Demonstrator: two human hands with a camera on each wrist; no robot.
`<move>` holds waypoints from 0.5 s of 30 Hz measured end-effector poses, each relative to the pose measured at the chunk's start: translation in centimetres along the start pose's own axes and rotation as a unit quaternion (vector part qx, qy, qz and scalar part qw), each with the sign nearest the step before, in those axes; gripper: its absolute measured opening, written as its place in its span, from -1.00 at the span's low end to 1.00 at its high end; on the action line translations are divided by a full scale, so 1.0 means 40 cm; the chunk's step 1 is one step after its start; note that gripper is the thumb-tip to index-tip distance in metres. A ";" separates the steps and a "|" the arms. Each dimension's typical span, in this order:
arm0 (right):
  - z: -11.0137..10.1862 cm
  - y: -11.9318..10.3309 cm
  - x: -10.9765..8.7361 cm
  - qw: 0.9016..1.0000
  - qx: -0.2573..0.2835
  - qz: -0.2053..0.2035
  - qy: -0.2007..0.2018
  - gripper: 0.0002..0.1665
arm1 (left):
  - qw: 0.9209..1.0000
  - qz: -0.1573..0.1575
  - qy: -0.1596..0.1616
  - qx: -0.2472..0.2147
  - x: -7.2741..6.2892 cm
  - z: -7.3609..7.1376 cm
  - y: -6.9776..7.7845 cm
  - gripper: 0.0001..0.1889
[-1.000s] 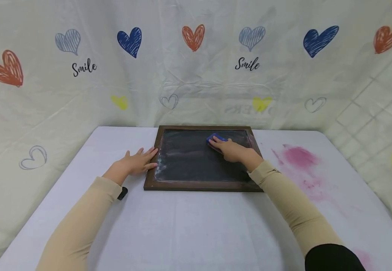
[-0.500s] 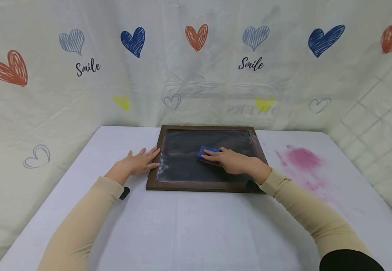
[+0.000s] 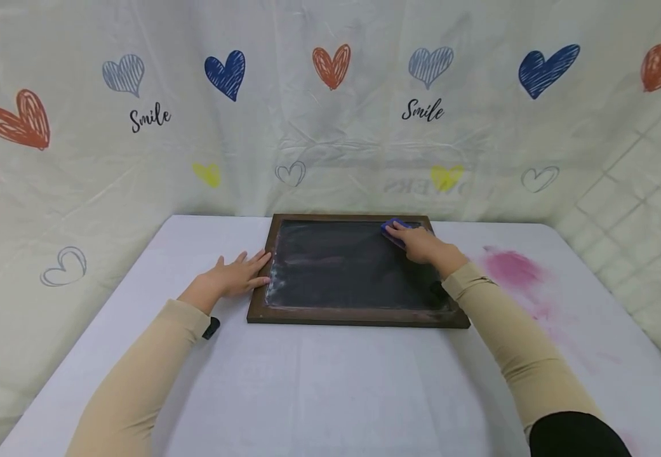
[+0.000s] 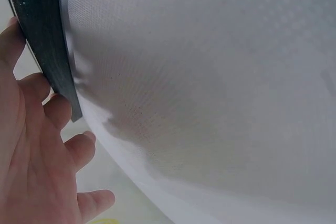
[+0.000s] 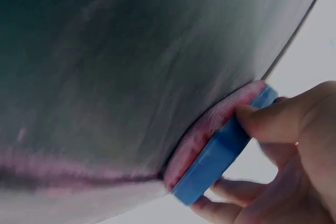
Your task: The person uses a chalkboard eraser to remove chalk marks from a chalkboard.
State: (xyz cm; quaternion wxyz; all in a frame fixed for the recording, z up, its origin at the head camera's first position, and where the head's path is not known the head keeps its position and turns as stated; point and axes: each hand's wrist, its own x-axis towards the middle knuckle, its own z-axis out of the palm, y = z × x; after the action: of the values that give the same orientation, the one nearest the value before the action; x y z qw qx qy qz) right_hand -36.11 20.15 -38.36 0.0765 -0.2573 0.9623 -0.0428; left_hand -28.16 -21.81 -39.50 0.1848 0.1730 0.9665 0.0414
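Note:
A framed chalkboard (image 3: 359, 273) lies on the white-covered table, its dark surface streaked with faint chalk along the left side. My left hand (image 3: 224, 279) rests with spread fingers on the brown frame's left edge; in the left wrist view its fingertips touch the frame (image 4: 44, 30). Near the board's far right corner, my right hand (image 3: 421, 244) grips a blue chalkboard eraser (image 3: 394, 226). The right wrist view shows thumb and fingers around the eraser's blue back (image 5: 220, 153), its pink-stained pad (image 5: 210, 124) against the board. Pink chalk dust lines the board's edge there.
Pink smears (image 3: 513, 266) mark the white tablecloth (image 3: 319, 387) right of the board. Behind the table hangs a pale curtain (image 3: 364, 139) printed with hearts and words. A small black object (image 3: 211, 328) shows at the left cuff.
My right hand first drew the eraser toward the near left, then swept it back to the board's far right corner. The left hand stays on the frame.

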 end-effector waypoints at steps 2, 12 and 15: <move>0.001 -0.006 0.000 1.000 -0.004 0.013 -0.005 -0.11 | 1.000 0.001 0.000 -0.001 0.002 0.003 0.001 -0.22; 0.019 -0.114 -0.063 0.997 -0.001 -0.073 -0.005 -0.18 | 1.000 0.003 0.004 -0.002 0.001 0.004 0.000 -0.22; 0.027 -0.162 -0.099 0.993 -0.013 -0.115 0.002 -0.19 | 1.000 0.004 0.005 -0.004 -0.001 0.002 0.002 -0.22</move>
State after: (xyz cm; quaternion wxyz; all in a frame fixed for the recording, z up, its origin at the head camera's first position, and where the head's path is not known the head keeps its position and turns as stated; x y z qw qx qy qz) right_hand -29.38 16.48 -38.15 0.0658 -0.3671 0.9270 -0.0392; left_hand -28.06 -21.75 -39.55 0.1808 0.1756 0.9666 0.0468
